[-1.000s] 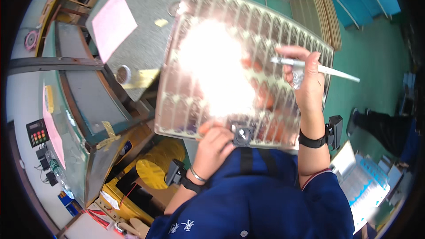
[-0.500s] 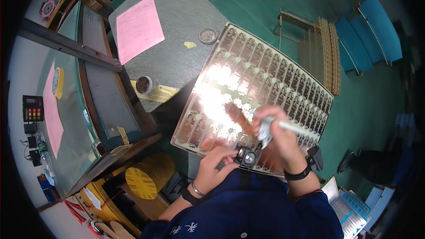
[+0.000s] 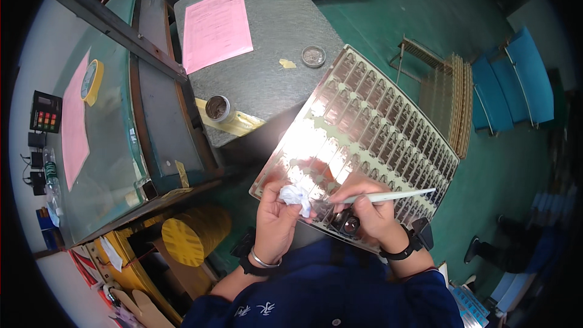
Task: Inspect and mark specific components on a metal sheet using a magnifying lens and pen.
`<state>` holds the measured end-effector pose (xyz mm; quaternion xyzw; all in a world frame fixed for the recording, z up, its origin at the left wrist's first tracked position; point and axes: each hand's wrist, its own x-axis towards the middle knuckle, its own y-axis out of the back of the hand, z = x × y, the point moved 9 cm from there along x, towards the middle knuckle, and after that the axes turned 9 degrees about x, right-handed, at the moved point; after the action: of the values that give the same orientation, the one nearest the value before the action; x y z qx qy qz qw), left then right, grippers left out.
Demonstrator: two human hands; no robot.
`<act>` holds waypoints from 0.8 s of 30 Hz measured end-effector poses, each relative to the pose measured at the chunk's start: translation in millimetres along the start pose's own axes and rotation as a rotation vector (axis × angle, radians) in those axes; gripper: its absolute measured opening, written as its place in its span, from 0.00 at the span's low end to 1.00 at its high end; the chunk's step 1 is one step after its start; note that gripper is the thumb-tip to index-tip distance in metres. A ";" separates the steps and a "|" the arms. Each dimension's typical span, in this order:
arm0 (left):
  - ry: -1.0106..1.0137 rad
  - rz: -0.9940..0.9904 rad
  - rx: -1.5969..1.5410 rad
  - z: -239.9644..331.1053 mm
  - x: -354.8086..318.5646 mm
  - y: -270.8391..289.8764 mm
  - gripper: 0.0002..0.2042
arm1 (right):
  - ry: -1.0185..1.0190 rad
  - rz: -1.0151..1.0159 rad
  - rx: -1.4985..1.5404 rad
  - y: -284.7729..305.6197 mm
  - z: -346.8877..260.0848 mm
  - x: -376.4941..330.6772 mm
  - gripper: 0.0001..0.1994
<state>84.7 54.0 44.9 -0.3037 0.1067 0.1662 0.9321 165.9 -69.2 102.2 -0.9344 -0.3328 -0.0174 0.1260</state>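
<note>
My left hand pinches a crumpled white tissue above the near left part of a shiny panel patterned with rows of identical outlines. A slim pale pen-like tool is gripped in my right hand. Its thin back end points right, while its working end is near the tissue, too small to tell its kind. Just below my right fingers, a small black magnifier rests at the panel's near edge, touched by neither hand as far as I can see.
On the grey table lie a pink sheet, a round lid and an open jar of dark paste. A glass-topped bench stands left. Beyond the panel are a rack and blue panels.
The white tissue has passed from my right hand to my left. My left hand has let go of the magnifier and moved up-left. My right hand has come down nearer it.
</note>
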 end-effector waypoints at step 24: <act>-0.232 0.054 1.023 10.7 44.6 16.7 0.09 | 0.064 0.251 -0.175 102.0 45.3 183.9 0.07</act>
<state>120.6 84.1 31.2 0.2134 0.0782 0.1494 0.9623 370.5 -20.6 56.9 -0.9750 -0.2064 -0.0601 0.0560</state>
